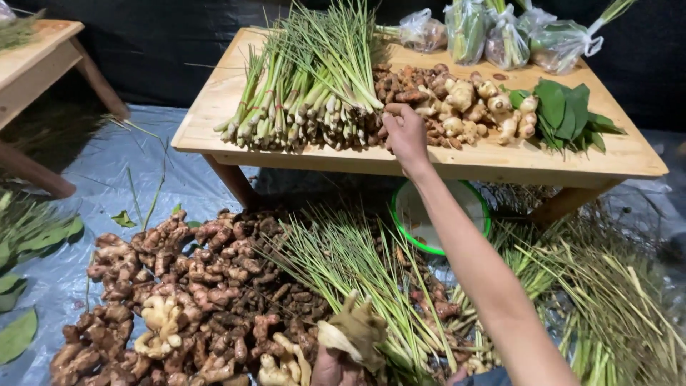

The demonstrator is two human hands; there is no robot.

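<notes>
Two hands busy: right hand stretched out to the low wooden table, left hand down close to the body.

Right fingers curl, knuckles up, onto the small brown roots just beyond the fingertips, beside the lemongrass bundles; the left grips a pale ginger piece above the floor pile.

- Two wooden tables: one low table ahead, another at the left edge.
- Four clear plastic bags of greens along the table's far side.
- One green-rimmed bowl beneath it.
- Two hands in view: right hand, left hand (only partly visible).
- One leaf stack.
- Ginger pieces and lemongrass stalks: too many to count.
</notes>
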